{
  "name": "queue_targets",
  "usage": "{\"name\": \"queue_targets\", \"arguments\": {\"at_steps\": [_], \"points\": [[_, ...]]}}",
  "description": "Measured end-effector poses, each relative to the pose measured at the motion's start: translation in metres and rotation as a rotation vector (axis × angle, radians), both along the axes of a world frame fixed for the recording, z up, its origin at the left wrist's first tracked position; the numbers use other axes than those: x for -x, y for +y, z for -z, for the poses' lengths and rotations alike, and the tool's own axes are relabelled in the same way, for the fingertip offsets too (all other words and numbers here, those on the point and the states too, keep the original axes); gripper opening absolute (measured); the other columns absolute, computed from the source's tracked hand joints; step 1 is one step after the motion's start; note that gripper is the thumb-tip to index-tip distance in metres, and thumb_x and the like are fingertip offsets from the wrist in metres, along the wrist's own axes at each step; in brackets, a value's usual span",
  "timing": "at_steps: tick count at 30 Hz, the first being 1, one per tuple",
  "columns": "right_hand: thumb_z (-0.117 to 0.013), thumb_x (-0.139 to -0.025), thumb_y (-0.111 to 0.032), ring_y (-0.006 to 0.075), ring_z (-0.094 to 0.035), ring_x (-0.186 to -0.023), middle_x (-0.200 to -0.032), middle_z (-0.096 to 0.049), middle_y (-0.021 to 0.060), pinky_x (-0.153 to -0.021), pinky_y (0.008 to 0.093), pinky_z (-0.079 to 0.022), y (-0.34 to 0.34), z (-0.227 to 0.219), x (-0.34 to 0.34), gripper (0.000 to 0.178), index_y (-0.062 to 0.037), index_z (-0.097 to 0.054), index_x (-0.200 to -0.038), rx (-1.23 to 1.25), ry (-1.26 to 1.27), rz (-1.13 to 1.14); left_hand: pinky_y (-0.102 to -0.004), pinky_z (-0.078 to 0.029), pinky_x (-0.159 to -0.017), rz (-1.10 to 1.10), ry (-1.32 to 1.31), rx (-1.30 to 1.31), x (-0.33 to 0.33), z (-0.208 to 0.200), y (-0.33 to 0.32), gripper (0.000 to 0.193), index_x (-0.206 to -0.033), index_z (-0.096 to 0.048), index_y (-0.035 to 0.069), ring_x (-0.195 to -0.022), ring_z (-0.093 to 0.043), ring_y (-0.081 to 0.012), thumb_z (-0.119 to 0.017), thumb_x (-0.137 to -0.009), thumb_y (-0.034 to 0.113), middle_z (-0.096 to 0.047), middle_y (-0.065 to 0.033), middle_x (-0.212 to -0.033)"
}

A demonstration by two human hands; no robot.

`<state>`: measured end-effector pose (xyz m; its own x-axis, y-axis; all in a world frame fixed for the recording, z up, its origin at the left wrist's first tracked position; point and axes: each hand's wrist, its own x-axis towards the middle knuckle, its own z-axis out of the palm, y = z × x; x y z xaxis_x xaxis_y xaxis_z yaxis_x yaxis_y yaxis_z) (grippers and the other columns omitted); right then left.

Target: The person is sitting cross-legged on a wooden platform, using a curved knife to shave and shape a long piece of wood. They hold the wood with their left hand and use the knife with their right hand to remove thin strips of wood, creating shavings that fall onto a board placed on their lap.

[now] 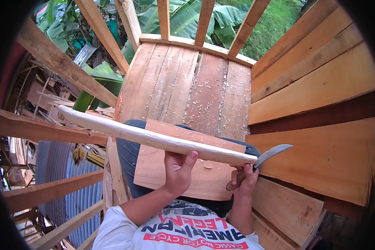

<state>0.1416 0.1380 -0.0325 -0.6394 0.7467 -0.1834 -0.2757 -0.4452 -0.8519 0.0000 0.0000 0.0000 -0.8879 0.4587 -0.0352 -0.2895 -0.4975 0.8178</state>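
A long, pale carved piece of wood with a slightly curved shape lies slantwise across the view, its far end reaching left over the railing side. My left hand is closed around its underside near the middle, thumb along the near face. By the right end of the wood, my right hand grips a knife with a wooden handle and a curved blade. The blade points right and away from me, and the thumb of that hand is beside the wood's tip. Below, a flat board rests across my lap with a small shaving on it.
Wood shavings are scattered over the plank floor ahead. A plank wall stands close on the right, above a wooden block. Slatted railings run along the left and front, with banana leaves and corrugated sheets beyond.
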Motion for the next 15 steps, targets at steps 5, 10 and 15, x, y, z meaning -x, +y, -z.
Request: {"name": "queue_targets", "arguments": {"at_steps": [5,10,15], "points": [[-0.065,-0.09,-0.027,0.0095,-0.06,-0.061,-0.093,-0.068,0.0076,-0.033,0.0183,-0.039,0.008,-0.002,0.005,0.026,-0.0066,-0.06,-0.107,0.163,0.134,0.17,-0.0362,-0.046,-0.097,0.122,-0.023,0.016,-0.018,0.006,-0.001,0.031,-0.121,-0.048,0.004,-0.107,-0.058,-0.0166,-0.06,-0.093,0.005,-0.06,-0.0073,-0.114],[-0.066,-0.09,-0.033,0.0087,-0.057,-0.059,-0.089,-0.064,0.0058,-0.035,0.0183,-0.038,0.022,-0.013,0.013,0.028,-0.0086,-0.058,-0.101,0.205,0.145,0.252,-0.0292,-0.048,-0.089,0.336,-0.2,0.111,-0.021,-0.007,-0.002,0.018,-0.108,-0.06,0.0,-0.098,-0.06,-0.0134,-0.061,-0.094,0.011,-0.065,-0.0064,-0.103],[-0.066,-0.091,-0.026,0.0083,-0.055,-0.059,-0.081,-0.058,0.0025,-0.035,0.0194,-0.039,0.038,-0.014,0.015,0.022,-0.0133,-0.05,-0.083,0.198,0.063,0.26,-0.0323,-0.047,-0.092,1.022,0.112,0.385,-0.006,-0.037,-0.039,0.027,-0.111,-0.059,-0.001,-0.103,-0.06,-0.0177,-0.066,-0.091,0.016,-0.064,-0.0119,-0.109]]}}
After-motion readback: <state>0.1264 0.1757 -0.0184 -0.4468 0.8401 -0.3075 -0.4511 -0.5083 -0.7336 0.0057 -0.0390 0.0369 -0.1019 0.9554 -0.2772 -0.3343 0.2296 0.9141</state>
